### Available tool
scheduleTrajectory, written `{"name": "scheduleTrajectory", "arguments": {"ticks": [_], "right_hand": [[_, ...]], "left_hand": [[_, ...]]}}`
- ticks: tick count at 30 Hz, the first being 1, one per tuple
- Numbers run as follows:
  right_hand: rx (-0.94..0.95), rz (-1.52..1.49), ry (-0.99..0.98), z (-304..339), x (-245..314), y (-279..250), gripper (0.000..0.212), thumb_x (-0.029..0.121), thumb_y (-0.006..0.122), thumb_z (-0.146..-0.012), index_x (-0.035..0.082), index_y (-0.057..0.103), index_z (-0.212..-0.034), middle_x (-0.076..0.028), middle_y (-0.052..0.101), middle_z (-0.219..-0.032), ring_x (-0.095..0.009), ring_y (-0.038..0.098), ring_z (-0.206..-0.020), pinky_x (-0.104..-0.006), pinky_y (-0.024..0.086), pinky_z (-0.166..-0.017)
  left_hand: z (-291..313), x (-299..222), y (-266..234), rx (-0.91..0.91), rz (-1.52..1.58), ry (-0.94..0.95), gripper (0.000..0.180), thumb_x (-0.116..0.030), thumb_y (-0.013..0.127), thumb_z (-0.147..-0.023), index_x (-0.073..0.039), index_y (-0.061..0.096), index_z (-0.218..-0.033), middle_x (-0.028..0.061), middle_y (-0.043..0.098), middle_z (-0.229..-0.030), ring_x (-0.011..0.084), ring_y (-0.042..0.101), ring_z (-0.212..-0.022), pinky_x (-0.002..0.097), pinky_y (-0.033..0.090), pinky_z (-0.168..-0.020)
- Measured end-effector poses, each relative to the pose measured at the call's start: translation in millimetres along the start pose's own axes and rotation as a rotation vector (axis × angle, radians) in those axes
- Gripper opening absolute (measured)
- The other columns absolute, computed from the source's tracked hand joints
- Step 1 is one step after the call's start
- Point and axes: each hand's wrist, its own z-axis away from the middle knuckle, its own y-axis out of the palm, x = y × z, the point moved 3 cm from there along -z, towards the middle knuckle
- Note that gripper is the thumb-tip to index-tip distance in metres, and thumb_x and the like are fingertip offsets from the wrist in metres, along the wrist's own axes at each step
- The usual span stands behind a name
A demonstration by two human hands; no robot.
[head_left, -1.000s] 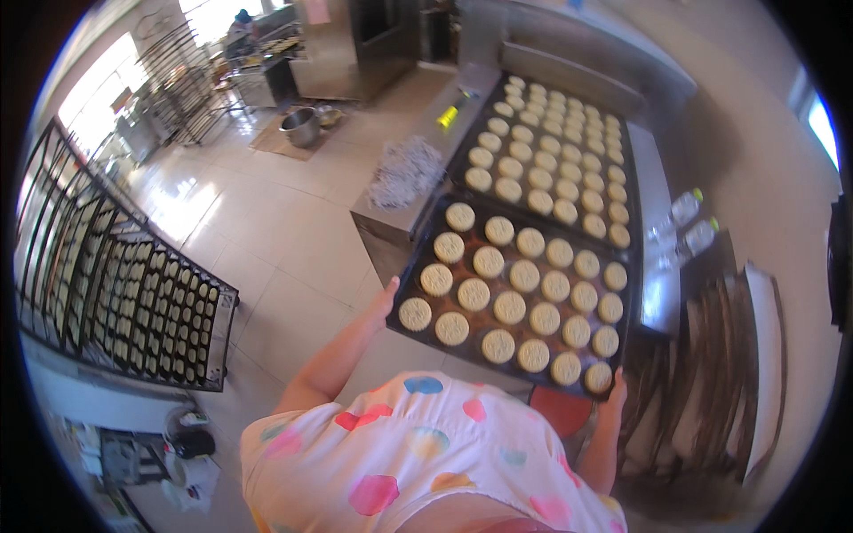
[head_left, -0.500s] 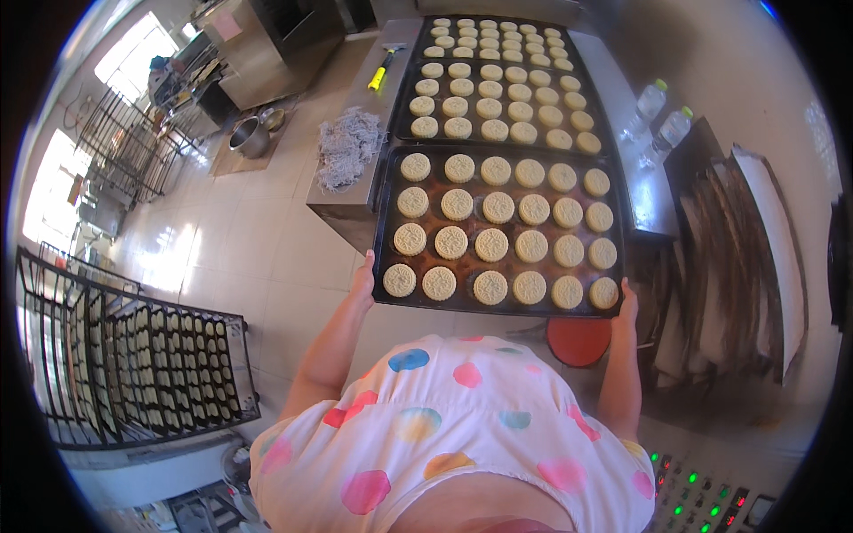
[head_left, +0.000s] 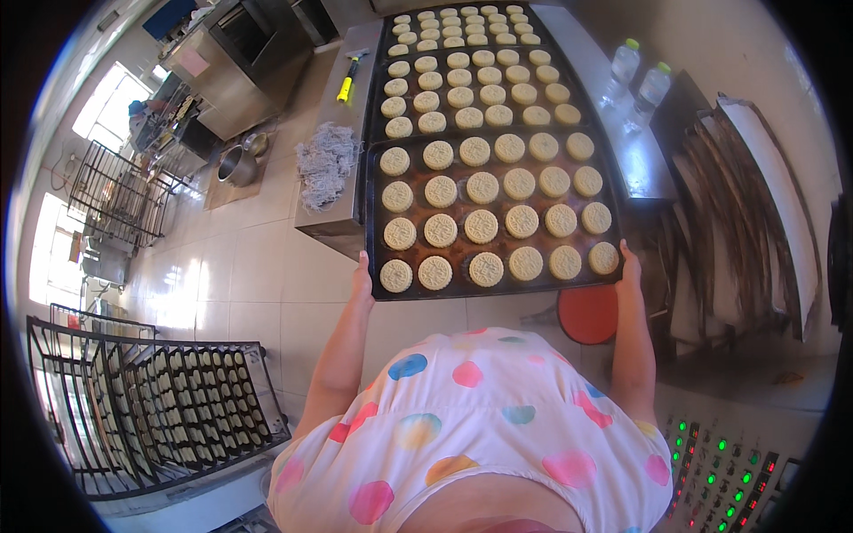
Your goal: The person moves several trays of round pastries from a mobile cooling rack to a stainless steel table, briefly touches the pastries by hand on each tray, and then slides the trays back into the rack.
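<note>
The left hand [head_left: 362,277] and the right hand [head_left: 630,266] each pinch a near corner of the black baking tray [head_left: 502,205], the fingers underneath hidden from view. Gripping at opposite corners probably shares the weight and helps hold the wide tray level, with the fingers clear of the stamped round pastries [head_left: 482,226], which sit in spaced rows so that none touch.

The baking tray lies between the hands and stretches forward from them, its near edge overhanging the steel table [head_left: 569,53]; how much of it rests there cannot be told. Its far edge meets a second tray [head_left: 448,109] of pastries, lined up with it along the table. The shaggy rag [head_left: 326,167] and yellow-handled scraper [head_left: 345,87] on the left ledge, and two bottles [head_left: 624,64] on the right, seem set aside to leave the middle for trays.
</note>
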Motion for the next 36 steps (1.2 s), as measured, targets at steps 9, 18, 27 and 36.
{"name": "scheduleTrajectory", "arguments": {"ticks": [9, 18, 27, 36], "right_hand": [[0.007, -0.016, 0.014, 11.2, 6.8, 7.6, 0.042, 0.032, 0.061, -0.084, 0.0, 0.055, -0.111, -0.01, 0.06, -0.108, -0.024, 0.058, -0.098, -0.0385, 0.046, -0.085], [0.103, -0.04, 0.111, 13.9, 6.3, 8.3, 0.042, 0.036, 0.058, -0.086, 0.005, 0.054, -0.114, -0.011, 0.06, -0.11, -0.027, 0.057, -0.101, -0.0442, 0.044, -0.089], [0.028, 0.008, 0.098, 1.2, -1.9, -2.7, 0.043, 0.036, 0.056, -0.087, 0.003, 0.054, -0.114, -0.012, 0.059, -0.112, -0.027, 0.057, -0.102, -0.0441, 0.045, -0.089], [0.058, 0.025, 0.041, 9.8, 12.9, 22.8, 0.039, 0.034, 0.052, -0.09, 0.004, 0.054, -0.114, -0.012, 0.058, -0.112, -0.028, 0.057, -0.102, -0.0439, 0.045, -0.089]], "left_hand": [[-23.3, 10.9, -15.6, -0.113, -0.145, 0.078, 0.066, -0.056, 0.041, -0.089, 0.005, 0.056, -0.112, 0.0135, 0.061, -0.105, 0.0221, 0.059, -0.094, 0.0339, 0.046, -0.084], [-14.0, 6.3, -12.6, -0.21, -0.241, 0.112, 0.066, -0.056, 0.042, -0.089, 0.004, 0.056, -0.111, 0.0128, 0.061, -0.106, 0.0208, 0.058, -0.094, 0.0331, 0.045, -0.085], [-13.9, 12.6, -16.2, -0.164, -0.179, 0.049, 0.071, -0.057, 0.044, -0.087, 0.006, 0.052, -0.118, 0.0161, 0.058, -0.114, 0.0223, 0.055, -0.103, 0.034, 0.042, -0.091], [-30.7, 32.7, -23.3, -0.179, -0.153, 0.061, 0.076, -0.061, 0.045, -0.085, 0.008, 0.053, -0.115, 0.0155, 0.059, -0.108, 0.0221, 0.054, -0.1, 0.0333, 0.041, -0.087]]}}
